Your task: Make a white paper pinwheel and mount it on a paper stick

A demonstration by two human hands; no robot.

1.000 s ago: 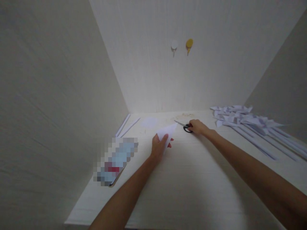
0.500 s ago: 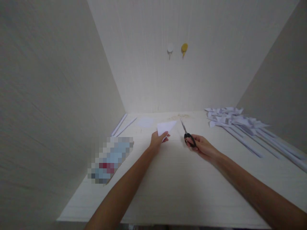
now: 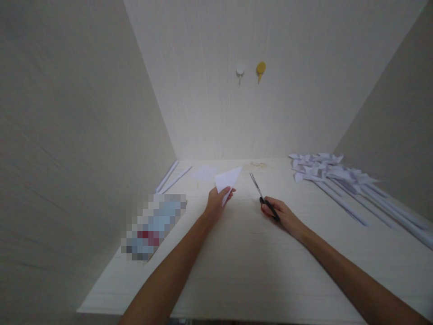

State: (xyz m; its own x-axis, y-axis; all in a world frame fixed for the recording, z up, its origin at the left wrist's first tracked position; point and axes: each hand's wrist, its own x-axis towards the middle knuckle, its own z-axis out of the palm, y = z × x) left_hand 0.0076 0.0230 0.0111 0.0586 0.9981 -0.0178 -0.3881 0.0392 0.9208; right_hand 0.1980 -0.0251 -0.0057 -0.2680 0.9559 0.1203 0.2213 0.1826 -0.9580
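My left hand (image 3: 215,205) pinches a folded white paper triangle (image 3: 227,180) and holds it up above the middle of the white table (image 3: 257,266). My right hand (image 3: 283,214) grips the black handles of a pair of scissors (image 3: 262,197). The blades point up and away, a short way to the right of the paper, not touching it.
A heap of white paper pinwheels on long rolled sticks (image 3: 341,180) lies at the right. Two rolled paper sticks (image 3: 172,177) and a round paper piece (image 3: 204,173) lie at the back left. A blurred flat object (image 3: 154,225) lies at the left. Two hooks (image 3: 250,71) hang on the back wall.
My right hand picked the scissors up from the back of the table and drew them toward me. My left hand shifted the paper slightly left and raised it.
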